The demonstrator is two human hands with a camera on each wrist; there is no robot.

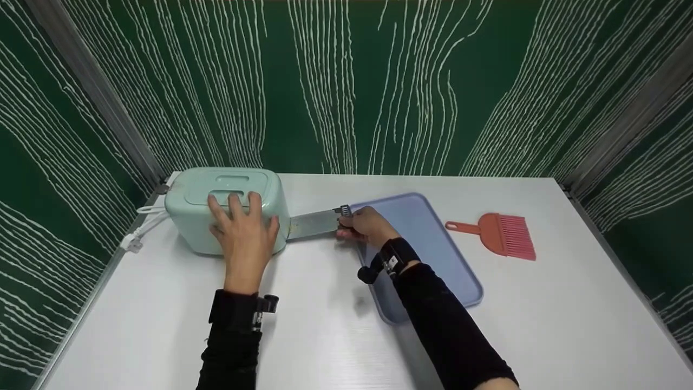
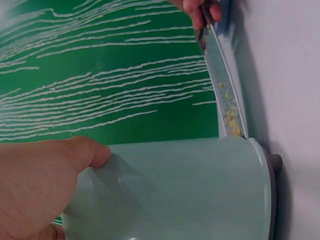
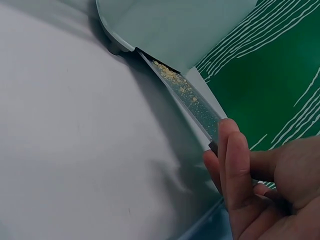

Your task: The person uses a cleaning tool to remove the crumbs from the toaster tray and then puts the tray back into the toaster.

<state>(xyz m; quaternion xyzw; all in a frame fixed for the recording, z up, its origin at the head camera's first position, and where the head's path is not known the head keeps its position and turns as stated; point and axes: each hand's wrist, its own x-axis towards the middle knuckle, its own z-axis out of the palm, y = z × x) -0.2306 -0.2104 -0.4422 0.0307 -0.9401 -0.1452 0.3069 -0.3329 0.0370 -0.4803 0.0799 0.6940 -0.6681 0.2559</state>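
Note:
A mint-green toaster (image 1: pixel 184 216) with two slots on top stands at the table's left. My left hand (image 1: pixel 246 238) rests on its front and top with fingers spread; in the left wrist view the thumb (image 2: pixel 92 152) lies along its edge. From the toaster's right end a thin crumb tray (image 1: pixel 314 224) sticks out partway, its inner end hidden inside. Yellowish crumbs (image 3: pixel 167 72) lie on it near the toaster. My right hand (image 1: pixel 371 225) pinches the tray's dark outer end between thumb and fingers, above the left edge of a blue tray (image 1: pixel 433 238).
To the right of the blue tray lies an orange-red brush (image 1: pixel 492 233) with pink bristles. A white cord and plug (image 1: pixel 132 241) lie left of the toaster. Green walls with white wavy lines (image 1: pixel 325 86) enclose the white table (image 1: pixel 319 336) at the back and sides.

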